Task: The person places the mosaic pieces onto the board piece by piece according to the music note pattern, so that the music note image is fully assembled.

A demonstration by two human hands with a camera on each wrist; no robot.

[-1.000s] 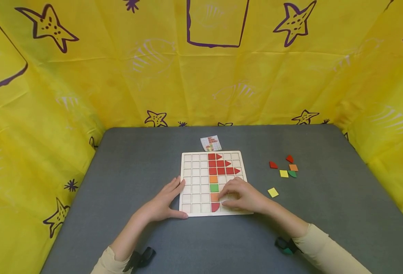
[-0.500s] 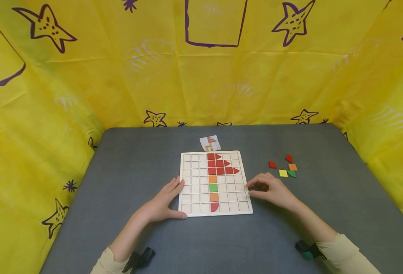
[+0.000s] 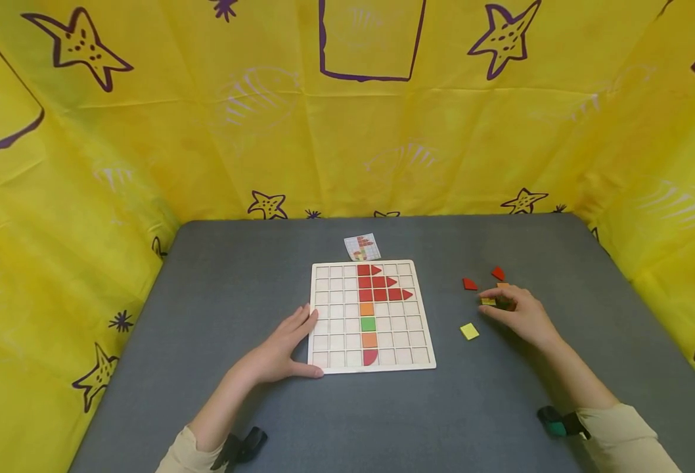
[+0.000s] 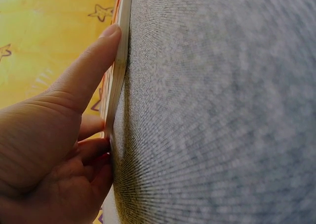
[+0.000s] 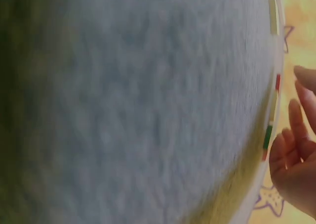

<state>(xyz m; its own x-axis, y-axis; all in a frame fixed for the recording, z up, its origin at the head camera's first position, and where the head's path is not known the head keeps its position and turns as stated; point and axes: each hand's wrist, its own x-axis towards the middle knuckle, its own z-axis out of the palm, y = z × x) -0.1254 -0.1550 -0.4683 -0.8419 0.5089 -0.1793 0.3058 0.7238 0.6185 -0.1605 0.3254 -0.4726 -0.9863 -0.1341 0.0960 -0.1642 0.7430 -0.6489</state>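
Note:
A wooden grid board [image 3: 336, 322] lies on the table, with red squares and triangles, orange squares [image 3: 367, 309], a green square [image 3: 368, 324] and a rounded red tile [image 3: 370, 357] set in it. My left hand [image 3: 279, 351] rests at its near left corner, thumb on the front edge, fingers along the left side. In the left wrist view the thumb presses the board's edge [image 4: 118, 68]. My right hand [image 3: 525, 318] hovers over loose tiles, thumb and forefinger apart around a yellow square tile [image 3: 488, 301]; it partly hides the orange tile [image 3: 503, 285] and others.
A small pattern card [image 3: 363, 247] lies behind the board. Two red tiles [image 3: 470, 284] are beyond my right hand, and another yellow square [image 3: 469, 331] lies nearer, left of it. Yellow patterned cloth [image 3: 347, 151] walls the table's back and sides.
My right hand has left the board and moved right to the loose tiles. My left hand and the board have stayed in place.

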